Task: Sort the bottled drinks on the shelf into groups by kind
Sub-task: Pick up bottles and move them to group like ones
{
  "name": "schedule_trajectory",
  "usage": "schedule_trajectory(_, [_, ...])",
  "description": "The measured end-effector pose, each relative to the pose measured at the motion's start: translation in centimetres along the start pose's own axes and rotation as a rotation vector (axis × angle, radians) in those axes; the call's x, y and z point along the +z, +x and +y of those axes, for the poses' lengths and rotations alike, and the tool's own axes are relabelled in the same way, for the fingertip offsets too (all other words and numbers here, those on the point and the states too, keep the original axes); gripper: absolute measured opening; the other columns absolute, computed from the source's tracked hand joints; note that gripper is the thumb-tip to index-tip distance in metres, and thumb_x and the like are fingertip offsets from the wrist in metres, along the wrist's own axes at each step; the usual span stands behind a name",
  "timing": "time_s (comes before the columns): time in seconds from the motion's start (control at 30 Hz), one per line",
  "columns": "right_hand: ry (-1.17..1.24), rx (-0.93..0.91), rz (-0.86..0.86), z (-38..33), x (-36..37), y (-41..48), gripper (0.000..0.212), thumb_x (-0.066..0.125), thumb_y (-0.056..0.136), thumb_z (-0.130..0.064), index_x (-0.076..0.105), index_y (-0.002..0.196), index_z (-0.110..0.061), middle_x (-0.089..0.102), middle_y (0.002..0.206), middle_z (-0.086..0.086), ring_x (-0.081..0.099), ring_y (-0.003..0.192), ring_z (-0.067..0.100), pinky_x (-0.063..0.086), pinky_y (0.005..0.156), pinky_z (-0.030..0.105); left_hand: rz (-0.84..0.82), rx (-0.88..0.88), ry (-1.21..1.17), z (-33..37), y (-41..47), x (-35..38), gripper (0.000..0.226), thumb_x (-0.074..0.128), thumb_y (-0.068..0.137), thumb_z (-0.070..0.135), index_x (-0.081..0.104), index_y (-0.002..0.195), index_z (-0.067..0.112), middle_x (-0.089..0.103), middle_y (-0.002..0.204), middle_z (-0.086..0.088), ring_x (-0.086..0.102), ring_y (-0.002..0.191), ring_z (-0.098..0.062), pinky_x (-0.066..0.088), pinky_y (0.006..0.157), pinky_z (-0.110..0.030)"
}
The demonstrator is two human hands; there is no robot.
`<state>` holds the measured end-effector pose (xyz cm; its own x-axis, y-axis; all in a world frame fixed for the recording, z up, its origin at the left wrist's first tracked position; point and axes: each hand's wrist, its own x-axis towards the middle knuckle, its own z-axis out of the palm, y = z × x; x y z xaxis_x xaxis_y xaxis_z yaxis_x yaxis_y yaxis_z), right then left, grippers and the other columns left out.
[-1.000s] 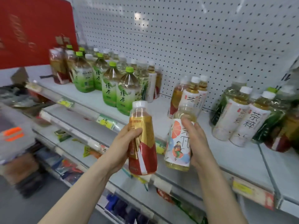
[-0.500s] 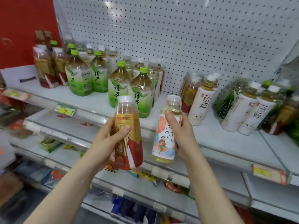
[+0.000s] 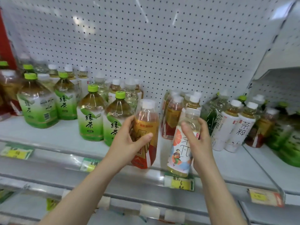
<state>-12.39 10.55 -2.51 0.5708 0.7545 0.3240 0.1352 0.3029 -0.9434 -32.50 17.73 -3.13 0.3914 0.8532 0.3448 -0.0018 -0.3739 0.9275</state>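
Two bottles in hand, sorting part done

My left hand [image 3: 129, 140] grips a red-and-gold tea bottle [image 3: 146, 133], my right hand [image 3: 197, 142] a white orange-print bottle [image 3: 181, 148]; right of both, the white shelf [image 3: 61, 135] looks mixed.

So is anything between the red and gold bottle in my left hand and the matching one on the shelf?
Nothing visible. The red and gold bottle has bare shelf between it and the matching bottle.

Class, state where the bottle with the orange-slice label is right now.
The orange-slice bottle is right of centre, in the right hand, above the shelf edge, beside the red-gold bottle in the left hand.
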Motion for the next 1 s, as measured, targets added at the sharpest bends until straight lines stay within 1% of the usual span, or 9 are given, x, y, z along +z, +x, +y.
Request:
schedule_trajectory(0.1, [-0.064, -0.045, 0.063, -0.1, -1.0, 1.1, 0.052, 0.080, 0.074, -0.050, 0.053, 0.118, -0.046, 0.070, 0.109, -0.020, 0.072, 0.098, 0.008, 0.059, 0.081, 0.034, -0.019, -0.007, 0.048, -0.6, 3.0, 1.2, 0.071, 0.078, 0.073, 0.043, 0.043, 0.134, 0.029, 0.062, 0.123, 0.012, 0.060, 0.112, -0.001, 0.049, 0.103, -0.039])
schedule_trajectory(0.2, [-0.124, -0.078, 0.125, -0.3, -1.9, 1.7, 0.062, 0.082, 0.072, -0.053, 0.053, 0.125, -0.038, 0.070, 0.116, -0.012, 0.070, 0.103, 0.010, 0.058, 0.089, 0.042, -0.058, -0.002, 0.093, -2.0, 5.1, 2.3, 0.061, 0.078, 0.081, 0.027, 0.041, 0.129, 0.035, 0.060, 0.123, 0.012, 0.059, 0.111, -0.003, 0.048, 0.104, -0.042])
schedule_trajectory(0.3, [-0.168, -0.106, 0.166, -0.5, -2.6, 2.0, 0.050, 0.077, 0.075, -0.042, 0.056, 0.120, -0.040, 0.071, 0.109, -0.018, 0.070, 0.097, 0.002, 0.057, 0.082, 0.032, -0.094, -0.021, 0.122, -3.0, 6.2, 3.0, 0.064, 0.078, 0.081, 0.027, 0.038, 0.129, 0.040, 0.059, 0.125, 0.011, 0.058, 0.115, -0.010, 0.046, 0.104, -0.042])
schedule_trajectory(0.47, [-0.259, -0.127, 0.211, -0.3, -3.3, 2.3, 0.047, 0.078, 0.078, -0.037, 0.059, 0.120, -0.031, 0.072, 0.109, -0.013, 0.069, 0.098, 0.003, 0.057, 0.084, 0.031, -0.117, -0.007, 0.164, -3.1, 6.7, 3.2, 0.066, 0.079, 0.079, 0.026, 0.035, 0.127, 0.040, 0.058, 0.123, 0.012, 0.057, 0.115, -0.011, 0.046, 0.099, -0.032])
schedule_trajectory(0.57, [-0.304, -0.118, 0.221, 0.6, -3.6, 2.7, 0.048, 0.079, 0.075, -0.039, 0.059, 0.118, -0.030, 0.071, 0.108, -0.012, 0.069, 0.098, 0.005, 0.059, 0.085, 0.038, -0.100, 0.047, 0.197, -1.7, 7.0, 2.7, 0.071, 0.077, 0.075, 0.039, 0.035, 0.132, 0.038, 0.054, 0.130, 0.013, 0.053, 0.120, -0.008, 0.045, 0.106, -0.040])
schedule_trajectory(0.7, [-0.347, -0.109, 0.198, 1.5, -4.5, 3.3, 0.048, 0.082, 0.078, -0.032, 0.058, 0.120, -0.031, 0.071, 0.111, -0.013, 0.069, 0.102, 0.008, 0.058, 0.089, 0.046, -0.050, 0.250, 0.279, 3.2, 9.8, 2.7, 0.072, 0.066, 0.087, 0.044, 0.032, 0.148, 0.026, 0.044, 0.144, 0.011, 0.043, 0.131, -0.005, 0.037, 0.109, -0.031])
schedule_trajectory(0.8, [-0.385, -0.109, 0.166, 1.4, -5.6, 3.5, 0.051, 0.080, 0.074, -0.036, 0.057, 0.119, -0.030, 0.069, 0.108, -0.020, 0.068, 0.098, 0.000, 0.057, 0.087, 0.038, -0.166, 0.288, 0.475, 6.5, 15.0, 4.1, 0.055, 0.058, 0.095, 0.035, 0.042, 0.145, 0.022, 0.051, 0.141, 0.006, 0.049, 0.127, -0.010, 0.039, 0.105, -0.028])
schedule_trajectory(0.9, [-0.415, -0.080, 0.102, 1.0, -7.0, 3.9, 0.045, 0.081, 0.079, -0.024, 0.057, 0.115, -0.030, 0.070, 0.104, -0.022, 0.068, 0.094, -0.002, 0.057, 0.083, 0.034, -0.335, 0.188, 0.687, 7.3, 20.8, 6.3, 0.044, 0.051, 0.100, 0.029, 0.047, 0.142, 0.019, 0.050, 0.146, 0.000, 0.049, 0.130, -0.018, 0.039, 0.101, -0.030])
schedule_trajectory(1.0, [-0.471, -0.070, 0.017, 0.4, -8.1, 4.2, 0.045, 0.081, 0.078, -0.026, 0.055, 0.114, -0.036, 0.068, 0.103, -0.030, 0.066, 0.092, -0.008, 0.054, 0.079, 0.025, -0.444, 0.068, 0.808, 6.1, 24.5, 8.2, 0.045, 0.046, 0.101, 0.020, 0.044, 0.146, 0.016, 0.045, 0.151, -0.004, 0.046, 0.135, -0.022, 0.039, 0.105, -0.033])
